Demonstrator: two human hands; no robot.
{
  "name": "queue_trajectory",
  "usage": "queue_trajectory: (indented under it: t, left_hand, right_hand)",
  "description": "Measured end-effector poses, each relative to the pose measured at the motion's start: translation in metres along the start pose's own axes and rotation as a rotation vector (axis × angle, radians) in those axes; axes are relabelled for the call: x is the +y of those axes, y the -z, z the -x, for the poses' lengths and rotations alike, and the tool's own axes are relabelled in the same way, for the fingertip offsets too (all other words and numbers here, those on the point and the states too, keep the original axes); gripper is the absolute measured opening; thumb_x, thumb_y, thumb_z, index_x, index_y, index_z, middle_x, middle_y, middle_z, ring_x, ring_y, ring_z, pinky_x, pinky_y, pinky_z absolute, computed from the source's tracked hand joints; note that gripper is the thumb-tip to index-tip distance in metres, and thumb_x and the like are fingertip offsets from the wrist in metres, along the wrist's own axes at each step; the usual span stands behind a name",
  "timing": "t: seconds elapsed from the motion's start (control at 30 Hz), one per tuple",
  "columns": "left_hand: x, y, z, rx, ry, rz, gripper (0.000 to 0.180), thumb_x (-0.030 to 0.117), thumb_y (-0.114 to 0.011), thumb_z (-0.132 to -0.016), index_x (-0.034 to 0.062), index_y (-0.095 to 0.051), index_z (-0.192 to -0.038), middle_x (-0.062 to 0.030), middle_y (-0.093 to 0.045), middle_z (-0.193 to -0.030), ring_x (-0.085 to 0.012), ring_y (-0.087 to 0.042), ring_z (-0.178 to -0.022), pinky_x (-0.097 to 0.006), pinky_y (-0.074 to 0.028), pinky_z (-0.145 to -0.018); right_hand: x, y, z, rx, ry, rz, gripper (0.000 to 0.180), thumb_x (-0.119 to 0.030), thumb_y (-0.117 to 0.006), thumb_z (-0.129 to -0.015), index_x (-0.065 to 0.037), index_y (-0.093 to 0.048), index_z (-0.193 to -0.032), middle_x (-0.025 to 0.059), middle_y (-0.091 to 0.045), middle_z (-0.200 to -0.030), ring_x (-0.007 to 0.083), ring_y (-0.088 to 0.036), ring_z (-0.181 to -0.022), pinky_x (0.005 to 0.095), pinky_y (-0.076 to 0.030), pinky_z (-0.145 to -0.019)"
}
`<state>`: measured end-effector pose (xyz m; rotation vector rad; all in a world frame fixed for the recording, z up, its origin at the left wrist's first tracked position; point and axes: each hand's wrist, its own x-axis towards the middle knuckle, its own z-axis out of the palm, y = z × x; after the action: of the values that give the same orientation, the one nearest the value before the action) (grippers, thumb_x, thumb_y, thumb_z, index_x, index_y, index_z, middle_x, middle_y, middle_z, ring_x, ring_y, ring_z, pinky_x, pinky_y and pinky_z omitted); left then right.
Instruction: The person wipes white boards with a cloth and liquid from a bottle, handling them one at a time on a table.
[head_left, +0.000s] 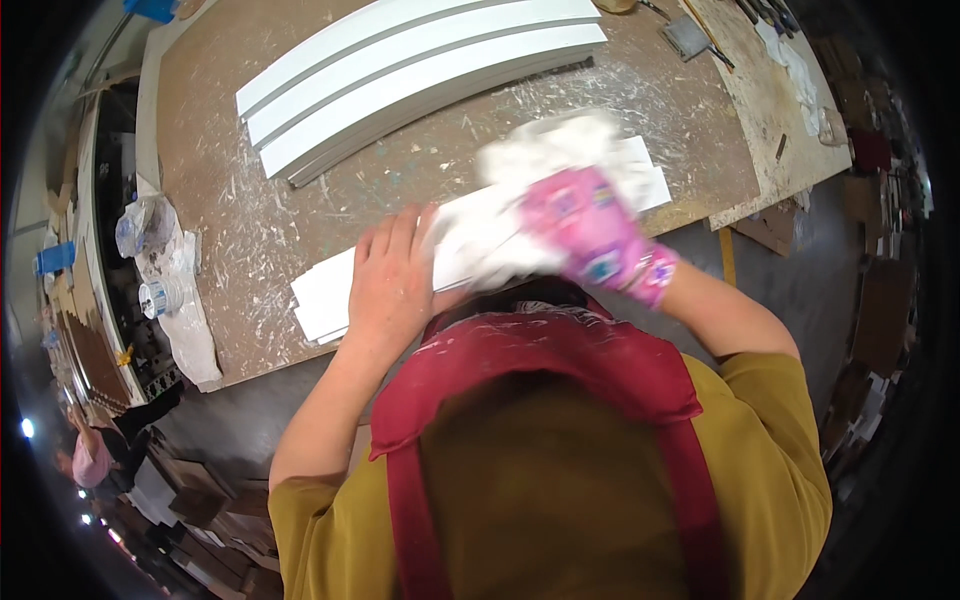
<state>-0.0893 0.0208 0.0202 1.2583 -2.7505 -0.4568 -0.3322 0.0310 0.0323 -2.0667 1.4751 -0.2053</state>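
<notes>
White flat strips (328, 292) lie stacked and slightly fanned along the near edge of the worktable. My bare left hand (392, 272) rests on them left of the middle, its fingers stretched out and pressing flat. In a pink patterned glove, my right hand (592, 225) grips a bunched white cloth (555, 143) over the right half of the strips. Motion smears both cloth and glove. White cloth also spreads between my two hands, and part of the strips is hidden under it.
Several more white strips (430, 75) stand in stepped stacks at the back of the paint-spattered table (240, 240). A flat brush (685, 38) lies at the far right. Along the left edge are a crumpled plastic sheet (190, 330) and a small tub (155, 298). Another person (92, 460) is at far left.
</notes>
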Motion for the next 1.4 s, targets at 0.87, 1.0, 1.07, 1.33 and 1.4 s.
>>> queue_trajectory:
  t: [0.87,1.0,1.07,1.33,1.4]
  left_hand:
    - [-0.001,0.017,-0.087,-0.496,0.112,0.682,0.016,0.020,-0.064,-0.083,0.0055,-0.059,-0.080,-0.0148,-0.056,-0.123,-0.0247,-0.054,-0.109,-0.033,-0.039,-0.095]
    - [0.011,0.014,-0.104,-0.487,0.079,0.641,0.017,0.020,-0.064,-0.082,0.0041,-0.057,-0.079,-0.0159,-0.058,-0.118,-0.0272,-0.054,-0.109,-0.034,-0.039,-0.095]
    - [0.001,0.013,-0.102,-0.504,-0.063,0.563,0.017,0.018,-0.063,-0.082,0.0028,-0.057,-0.080,-0.0157,-0.060,-0.113,-0.0278,-0.054,-0.110,-0.035,-0.041,-0.094]
    - [0.004,0.014,-0.109,-0.583,0.005,0.593,0.023,0.018,-0.064,-0.081,0.0012,-0.048,-0.076,-0.0178,-0.061,-0.100,-0.0283,-0.057,-0.094,-0.036,-0.043,-0.084]
    - [0.002,0.011,-0.108,-0.566,-0.037,0.644,0.025,0.018,-0.064,-0.081,0.0012,-0.047,-0.075,-0.0172,-0.062,-0.096,-0.0270,-0.057,-0.090,-0.036,-0.043,-0.082]
  right_hand:
    - [0.135,-0.020,0.068,0.765,-0.423,-0.155,0.063,-0.035,-0.070,-0.079,0.007,-0.048,-0.121,0.0234,-0.057,-0.114,0.0357,-0.056,-0.105,0.0385,-0.043,-0.091]
    - [0.118,-0.004,0.067,0.728,-0.295,-0.237,0.059,-0.033,-0.069,-0.080,0.006,-0.049,-0.120,0.0230,-0.057,-0.113,0.0353,-0.056,-0.104,0.0389,-0.044,-0.089]
    - [0.123,-0.009,0.069,0.737,-0.338,-0.265,0.055,-0.032,-0.068,-0.081,0.004,-0.050,-0.119,0.0224,-0.058,-0.111,0.0353,-0.057,-0.102,0.0391,-0.044,-0.086]
    - [0.121,-0.014,0.066,0.787,-0.306,-0.455,0.049,-0.026,-0.068,-0.082,0.003,-0.052,-0.118,0.0188,-0.062,-0.105,0.0306,-0.060,-0.097,0.0354,-0.045,-0.085]
    - [0.124,-0.014,0.066,0.784,-0.286,-0.475,0.049,-0.025,-0.068,-0.082,0.003,-0.052,-0.119,0.0182,-0.063,-0.104,0.0298,-0.060,-0.096,0.0350,-0.045,-0.085]
